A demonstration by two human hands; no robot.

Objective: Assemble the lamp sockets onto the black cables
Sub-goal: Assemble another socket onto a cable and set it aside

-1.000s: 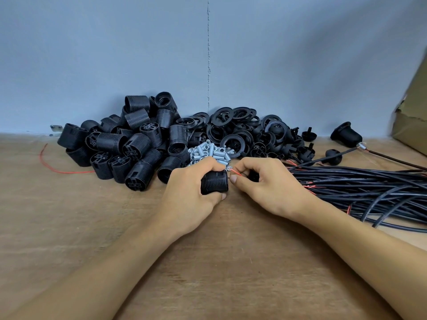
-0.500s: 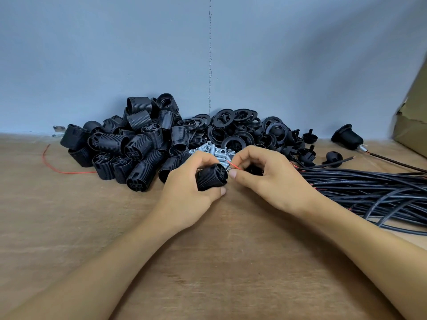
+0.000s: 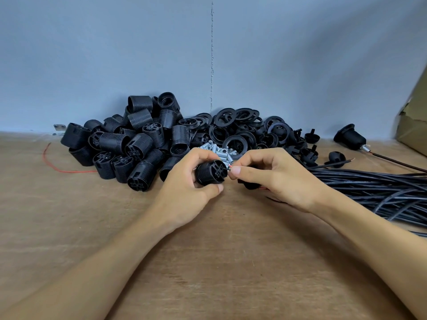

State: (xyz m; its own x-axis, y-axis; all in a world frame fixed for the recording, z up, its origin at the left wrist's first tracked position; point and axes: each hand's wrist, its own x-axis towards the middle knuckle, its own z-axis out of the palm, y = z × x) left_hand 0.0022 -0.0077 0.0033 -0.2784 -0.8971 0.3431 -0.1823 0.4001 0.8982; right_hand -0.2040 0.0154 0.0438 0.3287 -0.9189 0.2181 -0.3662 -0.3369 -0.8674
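A pale blue wall [image 3: 300, 65] backs the wooden table [image 3: 69, 227], where ribbed black sockets [image 3: 138, 144] (a loose heap), glossy black cables [image 3: 381, 188] at right and small metal sleeves [image 3: 218, 150] crowd behind the hands. The left hand [image 3: 184, 190] grips 1 socket [image 3: 211, 173] above the table; the right hand [image 3: 279, 179] pinches a red wire [image 3: 229, 168] at its slotted end.

Bare wooden tabletop [image 3: 115, 227] left open in front, rear blocked by socket pile [image 3: 129, 144], right side taken by cable bundle [image 3: 374, 188].
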